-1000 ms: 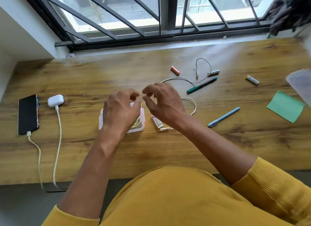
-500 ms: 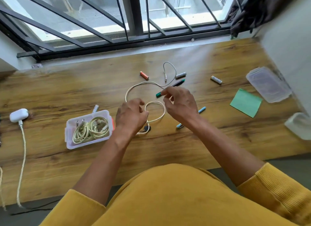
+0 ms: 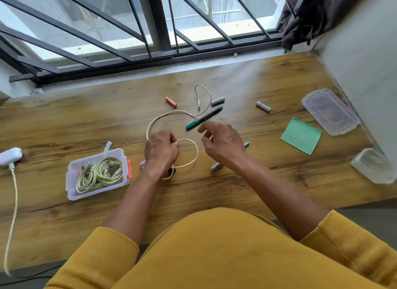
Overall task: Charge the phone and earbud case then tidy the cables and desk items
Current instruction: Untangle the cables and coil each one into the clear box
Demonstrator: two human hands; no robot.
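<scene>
Earbud case (image 3: 9,156): lying at the desk's (image 3: 64,121) left edge, white, its charging cable (image 3: 13,204) plugged in and trailing off the near edge; judged light, smooth and likely to slide if the lead is tugged.

Clear box (image 3: 97,173): sitting left of centre toward the near edge, lidless, holding coiled pale cables (image 3: 100,173); a battery (image 3: 108,146) lying just behind it.

Left hand (image 3: 161,152): curling its fingers round the near end of the loose white cable (image 3: 193,154), gripping it just above the desk; the exact pinch is hidden under the knuckles.

Loose white cable: running from that grip in one open loop at desk centre, then arcing back toward the window edge, its far plug (image 3: 199,108) lying free; judged light, limp and springy, inclined to uncoil; best taken at the plug end and at the loop's crossing, gathering turn by turn.

Right hand (image 3: 223,144): hovering beside the loop, fingers loosely bent with forefinger and thumb apart, holding nothing that shows.

Green pen (image 3: 204,118): lying across the cable behind the right hand; judged liable to roll when the cable is drawn.

Blue pen (image 3: 217,165): partly hidden under the right wrist.

Batteries: orange one (image 3: 171,102), two grey ones (image 3: 217,101) (image 3: 263,106) scattered toward the window edge.

Green note (image 3: 300,136), lid (image 3: 329,111): lying toward the right edge.
</scene>
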